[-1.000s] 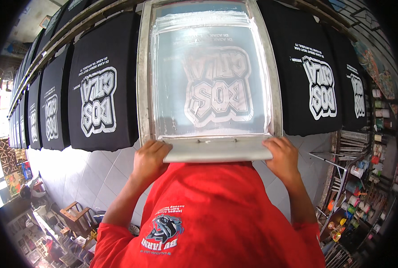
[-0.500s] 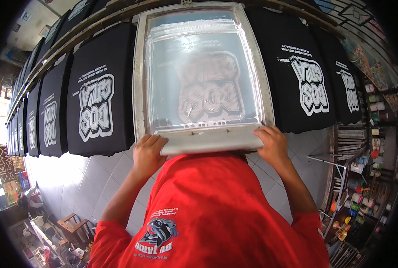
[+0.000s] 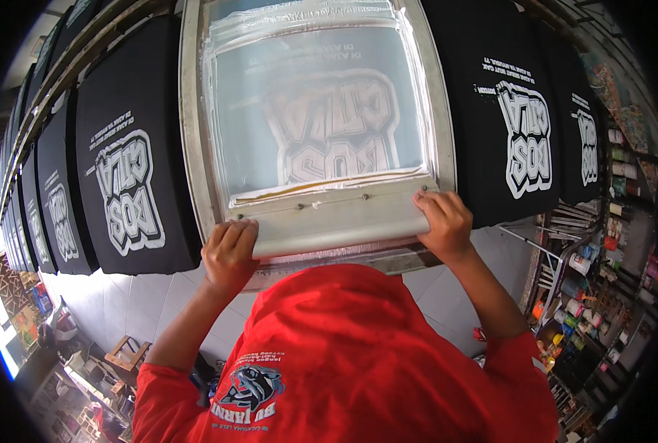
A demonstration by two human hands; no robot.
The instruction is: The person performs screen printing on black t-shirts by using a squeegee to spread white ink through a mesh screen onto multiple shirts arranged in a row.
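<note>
A wide grey metal squeegee point(image 3: 336, 219) lies across a screen-printing frame point(image 3: 194, 133) in front of me. My left hand point(image 3: 230, 252) is closed around its left end, and my right hand point(image 3: 447, 221) is closed around its right end. Along its far edge runs a thin yellowish blade edge point(image 3: 329, 186) with white ink. Through the pale mesh point(image 3: 240, 96) bold lettering shows, its lower part covered by the squeegee. White ink streaks line the mesh's sides, and a thick band of white ink point(image 3: 307, 15) crosses its far end.
Black shirts with white lettering lie on both sides: one on the left point(image 3: 92, 96), one on the right point(image 3: 476, 133), with several more beyond. Rails point(image 3: 122, 44) run behind them. Cluttered shelves with containers point(image 3: 580, 262) stand at right. Grey floor tiles point(image 3: 152, 306) show below.
The squeegee has moved away from me over the mesh, with both hands on it, uncovering the frame's near end. The view has shifted, so the frame appears larger and further left.
</note>
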